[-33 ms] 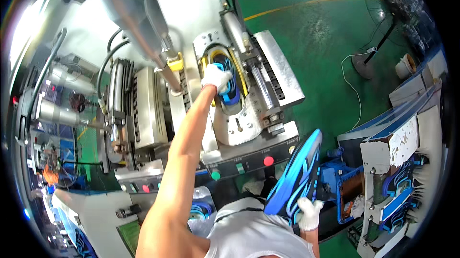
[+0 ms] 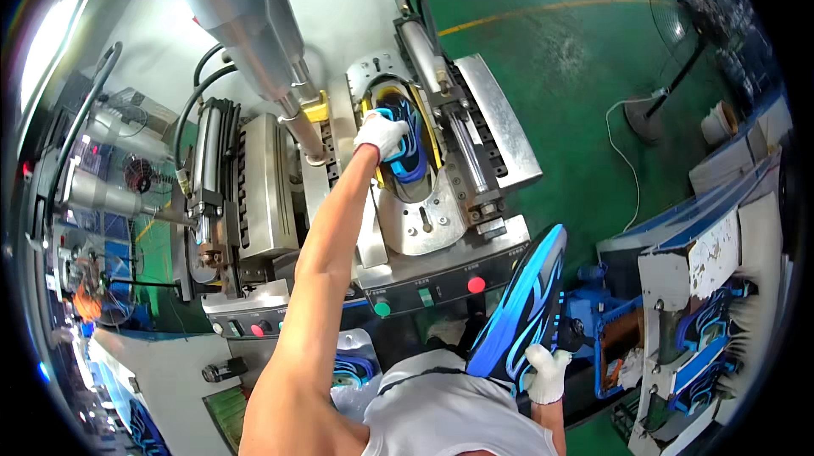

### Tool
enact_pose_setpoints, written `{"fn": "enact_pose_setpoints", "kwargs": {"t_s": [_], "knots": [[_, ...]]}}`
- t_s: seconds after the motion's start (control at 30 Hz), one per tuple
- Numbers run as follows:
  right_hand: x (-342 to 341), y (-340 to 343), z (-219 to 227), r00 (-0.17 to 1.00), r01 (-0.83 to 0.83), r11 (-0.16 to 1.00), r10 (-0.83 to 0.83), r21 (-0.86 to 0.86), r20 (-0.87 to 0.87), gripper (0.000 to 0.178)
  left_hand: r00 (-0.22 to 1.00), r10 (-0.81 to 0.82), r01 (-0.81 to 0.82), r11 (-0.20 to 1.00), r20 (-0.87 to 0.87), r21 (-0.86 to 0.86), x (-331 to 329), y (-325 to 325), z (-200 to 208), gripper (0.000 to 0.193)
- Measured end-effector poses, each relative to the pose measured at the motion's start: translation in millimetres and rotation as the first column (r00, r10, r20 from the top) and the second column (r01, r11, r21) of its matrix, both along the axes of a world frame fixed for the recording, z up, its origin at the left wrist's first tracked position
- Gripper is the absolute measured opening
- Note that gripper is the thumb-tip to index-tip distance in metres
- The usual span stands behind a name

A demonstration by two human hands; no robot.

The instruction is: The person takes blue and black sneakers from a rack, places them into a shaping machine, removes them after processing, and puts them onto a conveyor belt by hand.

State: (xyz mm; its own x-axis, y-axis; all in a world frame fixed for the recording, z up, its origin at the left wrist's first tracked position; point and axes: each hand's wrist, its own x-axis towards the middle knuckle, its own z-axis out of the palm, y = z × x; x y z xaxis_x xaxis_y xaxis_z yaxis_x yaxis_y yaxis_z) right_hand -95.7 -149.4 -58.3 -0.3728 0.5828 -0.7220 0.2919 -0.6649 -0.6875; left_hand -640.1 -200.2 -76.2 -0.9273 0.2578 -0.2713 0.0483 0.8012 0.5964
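My left hand (image 2: 381,134), in a white glove, reaches forward to a blue and black shoe (image 2: 412,166) lying in the machine's oval cradle. Its fingers are closed at the left edge of the shoe's upper; the fingertips are partly hidden. Low on the right, my right hand (image 2: 547,374), also gloved in white, grips another blue and black shoe (image 2: 515,312) at its lower end. That shoe stands tilted beside my body, grey-tipped end pointing up and away. Yellow strips (image 2: 431,130) flank the cradle, and a metal plate (image 2: 421,231) lies in front of it.
A thick metal press column (image 2: 242,24) leans over the left side. Cylinders (image 2: 465,147) run along the cradle's right. Green and red buttons (image 2: 476,285) line the front panel. At right are a blue crate (image 2: 604,346) and a rack (image 2: 678,286) with shoes; a fan (image 2: 699,11) stands farther off.
My left hand has shifted slightly left on the shoe in the cradle, so more of the upper shows. My right hand and its shoe stay almost in place.
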Motion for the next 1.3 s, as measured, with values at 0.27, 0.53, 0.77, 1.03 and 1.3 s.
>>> {"fn": "enact_pose_setpoints", "kwargs": {"t_s": [0.27, 0.53, 0.77, 1.03, 1.3], "knots": [[-121, 25, 29, 0.908, -0.216, 0.758, 0.389, 0.616, -0.159, 0.03, 0.998, -0.06, 0.068, 0.919, -0.032, 0.389, 132, -136, 121, 0.067], [-444, 40, 38, 0.499, -0.703, 0.294, 0.853, 0.648, 0.154, 0.033, 0.946, 0.223, -0.308, 0.841, 0.233, 0.445, 358, -350, 81, 0.073], [-540, 9, -71, 0.425, -0.703, -0.359, 0.481, 0.614, 0.767, 0.05, 0.342, 0.936, -0.904, 0.351, 0.079, -0.243, 572, -412, 45, 0.071], [-555, 83, -102, 0.485, -0.707, -0.134, 0.622, 0.695, 0.614, 0.059, 0.02, 0.972, -0.998, 0.031, -0.232, 0.046, 589, -473, -194, 0.083], [-256, -157, -35, 0.402, -0.185, -0.536, 0.723, 0.823, 0.562, 0.084, 0.164, 0.981, -0.986, 0.164, 0.106, 0.009, 559, -445, -198, 0.094]]}}
